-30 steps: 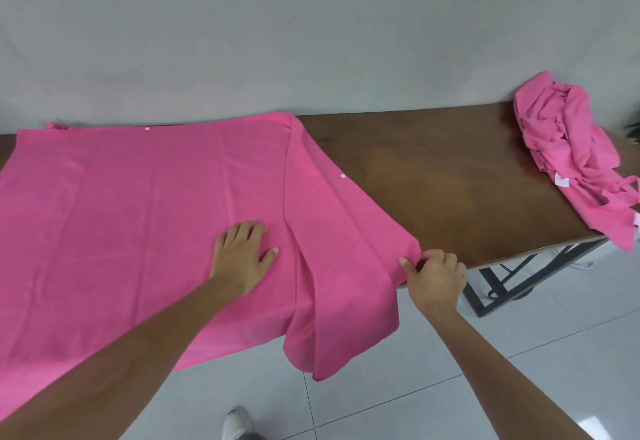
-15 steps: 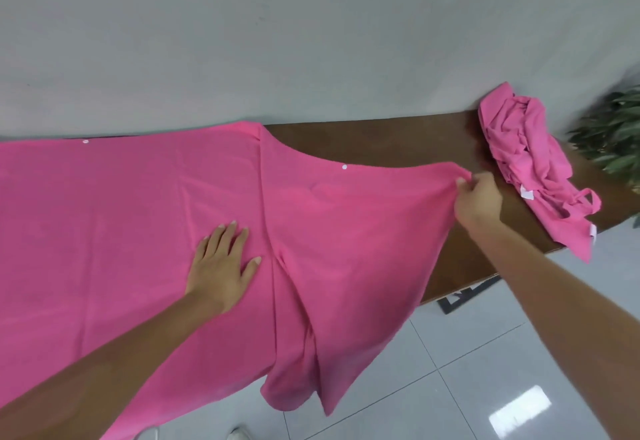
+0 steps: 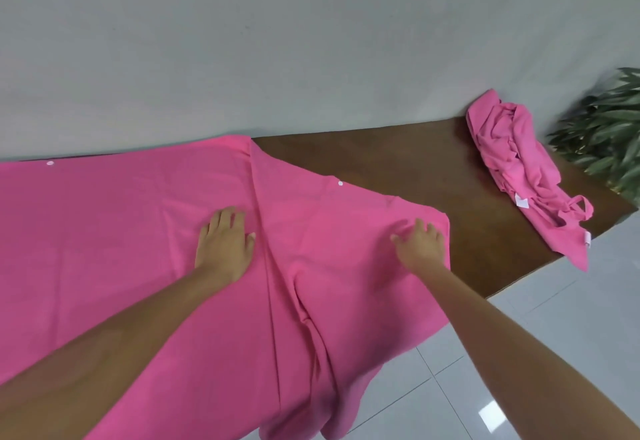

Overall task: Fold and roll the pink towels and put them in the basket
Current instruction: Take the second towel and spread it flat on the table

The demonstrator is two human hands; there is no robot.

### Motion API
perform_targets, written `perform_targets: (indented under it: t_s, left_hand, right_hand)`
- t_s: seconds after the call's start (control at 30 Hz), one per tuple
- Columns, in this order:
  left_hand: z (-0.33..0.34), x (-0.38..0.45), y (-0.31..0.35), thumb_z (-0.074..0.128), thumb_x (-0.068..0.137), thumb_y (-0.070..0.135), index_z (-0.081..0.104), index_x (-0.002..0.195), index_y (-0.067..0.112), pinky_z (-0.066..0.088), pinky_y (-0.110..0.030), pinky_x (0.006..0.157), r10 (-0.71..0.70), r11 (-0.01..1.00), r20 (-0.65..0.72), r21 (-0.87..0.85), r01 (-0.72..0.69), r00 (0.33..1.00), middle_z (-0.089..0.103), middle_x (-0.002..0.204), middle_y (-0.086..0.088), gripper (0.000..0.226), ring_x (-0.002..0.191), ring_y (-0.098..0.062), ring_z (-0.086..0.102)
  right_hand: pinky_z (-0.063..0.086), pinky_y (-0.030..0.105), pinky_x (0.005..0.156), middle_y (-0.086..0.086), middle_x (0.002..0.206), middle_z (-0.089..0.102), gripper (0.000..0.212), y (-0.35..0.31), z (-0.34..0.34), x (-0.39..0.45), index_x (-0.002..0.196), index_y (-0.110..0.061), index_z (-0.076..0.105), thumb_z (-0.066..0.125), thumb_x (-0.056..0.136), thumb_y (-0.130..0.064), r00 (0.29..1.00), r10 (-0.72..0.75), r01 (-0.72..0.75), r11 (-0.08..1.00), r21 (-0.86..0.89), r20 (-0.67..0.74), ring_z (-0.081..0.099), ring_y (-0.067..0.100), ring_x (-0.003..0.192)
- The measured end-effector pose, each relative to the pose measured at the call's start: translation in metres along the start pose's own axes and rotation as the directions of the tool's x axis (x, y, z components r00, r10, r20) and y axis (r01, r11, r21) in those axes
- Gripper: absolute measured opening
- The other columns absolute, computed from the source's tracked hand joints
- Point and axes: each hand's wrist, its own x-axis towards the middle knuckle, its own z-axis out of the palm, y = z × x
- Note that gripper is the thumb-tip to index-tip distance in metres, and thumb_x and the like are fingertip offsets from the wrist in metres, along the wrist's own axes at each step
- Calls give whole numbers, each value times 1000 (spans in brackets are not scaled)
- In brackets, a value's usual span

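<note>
Head view, the only one. Towels: 2 visible. One large pink cloth towel (image 3: pixel 138 232) is spread flat over the left part of the dark brown wooden tabletop (image 3: pixel 398 169); its near edge hangs off the front of the tabletop toward the floor. Its right part is laid out flat toward the right, with long creases running from the far edge down to the hanging edge. Two small white dots show on it, one near the far left edge, one on the right part. The second, a crumpled pink towel (image 3: pixel 519 162), lies in a heap at the far right end of the tabletop, well apart from the spread one, with one end drooping over the front edge. At least two small white tags show on it.

Hands: 2, both bare, both on the spread towel. Left hand (image 3: pixel 225 242) lies flat, fingers straight and together, palm down, pressing the cloth just left of the main crease. Right hand (image 3: pixel 420 242) rests on the right part near its right corner, fingers spread and relaxed, not gripping anything.

Other: 1 green leafy plant (image 3: pixel 606 135) at the right edge behind the tabletop end, a grey wall (image 3: pixel 277 41) behind, a glossy white tiled floor (image 3: pixel 554 335) below. No basket in view.
</note>
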Motion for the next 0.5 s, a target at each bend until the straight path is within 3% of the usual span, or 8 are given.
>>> perform_targets:
  t_s: [0.07, 0.13, 0.37, 0.5]
  left_hand:
    - [1, 20, -4, 43, 102, 32, 35, 150, 8, 25, -49, 119, -10, 999, 22, -30, 11, 1000, 32, 157, -15, 54, 145, -33, 27]
    - [1, 39, -8, 41, 103, 33, 29, 154, 8, 19, -48, 122, -19, 999, 44, -42, 20, 999, 25, 161, -15, 58, 150, -33, 20]
    - [4, 95, -15, 34, 106, 36, 20, 158, 13, 13, -47, 124, -77, 995, 41, -56, 79, 996, 18, 165, -12, 59, 153, -30, 12]
    - [14, 110, -23, 26, 104, 51, 16, 160, 21, 9, -48, 124, -140, 990, 86, 8, 140, 986, 11, 167, -10, 64, 154, -30, 7]
  right_hand:
    - [1, 48, 125, 22, 166, 5, 82, 3, 9, 1, 160, -13, 6, 40, 101, -58, 999, 12, -10, 999, -38, 39, -1, 38, 154]
    - [-4, 49, 124, 20, 166, -6, 80, 5, 10, 8, 161, -20, -2, 30, 101, -63, 997, 44, -43, 999, -19, 61, -9, 38, 153]
    - [-5, 47, 125, 17, 167, -9, 77, 11, 27, 52, 161, -24, 1, 16, 99, -68, 999, 19, -18, 1000, -19, 50, -9, 33, 154]
    - [-4, 45, 125, 13, 168, -6, 75, 13, 29, 92, 161, -27, 3, 14, 99, -67, 998, -56, 56, 996, -70, 5, -7, 28, 155]
